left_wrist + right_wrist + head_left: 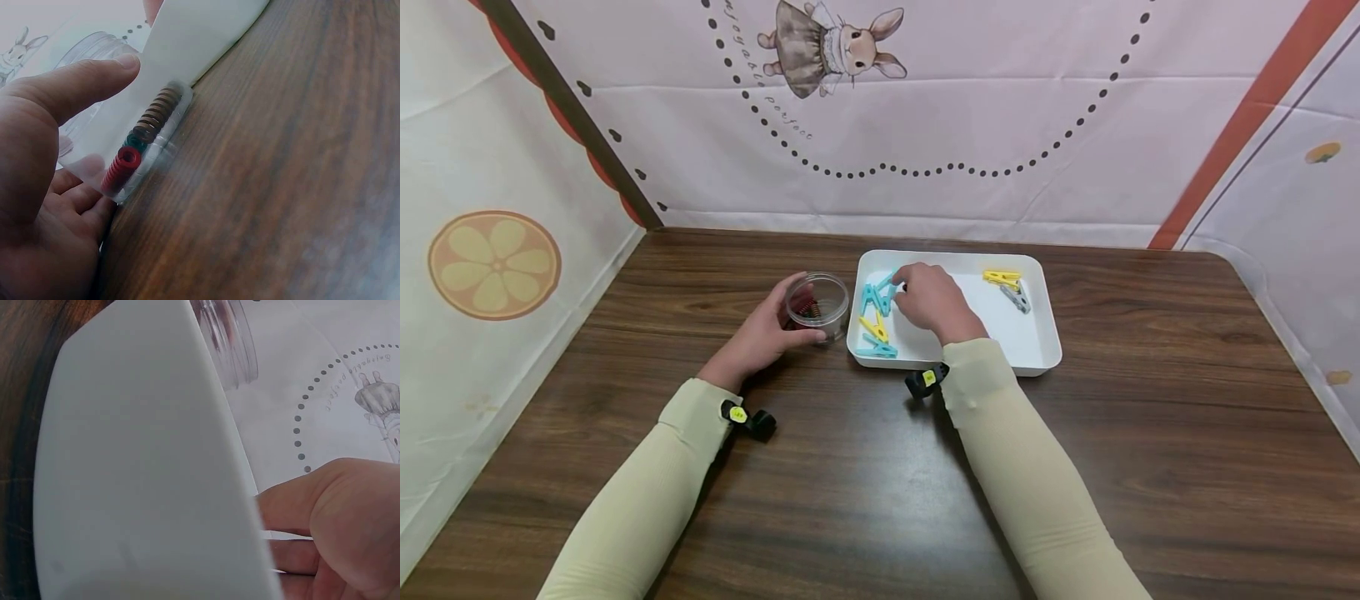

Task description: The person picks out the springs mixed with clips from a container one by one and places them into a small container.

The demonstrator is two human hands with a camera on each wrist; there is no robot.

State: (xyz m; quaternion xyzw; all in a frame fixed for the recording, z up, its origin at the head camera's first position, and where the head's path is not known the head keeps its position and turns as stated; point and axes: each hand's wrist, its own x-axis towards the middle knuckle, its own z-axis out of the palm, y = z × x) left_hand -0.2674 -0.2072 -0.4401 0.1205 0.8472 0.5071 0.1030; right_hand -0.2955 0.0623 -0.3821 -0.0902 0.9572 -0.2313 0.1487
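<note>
My left hand grips a clear round plastic jar, fingers on its far side and thumb on the near side. Inside it, the left wrist view shows a red coil spring, a brown one and a dark green one. My right hand reaches into a white tray, fingertips beside teal clothespins. A small dark spot shows by its fingers; I cannot tell whether they pinch anything. In the right wrist view the tray wall hides the fingertips.
Nearer in the tray lie a yellow clothespin and another teal one. At its right end are yellow clothespins and a grey one. Printed cloth hangs behind and beside the wooden table.
</note>
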